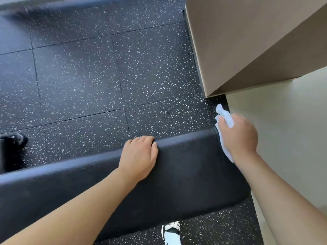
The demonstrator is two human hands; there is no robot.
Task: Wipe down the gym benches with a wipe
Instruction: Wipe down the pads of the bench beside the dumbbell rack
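While black speckled floor (88, 76) meets tan wall (247, 41), right hand (238, 137) apparently grips wipe (225, 117) against bench (185, 174).

I take the table (185, 174) as my landmark: it runs from the lower left to its right end. My left hand (139, 156) rests on its far edge, fingers over the rim. My right hand (238, 137) holds the wipe (225, 119) against its right end. The floor (88, 76) lies beyond it. A wall (247, 41) stands beyond its right end. A shoe (171, 232) shows on the floor at its near side.
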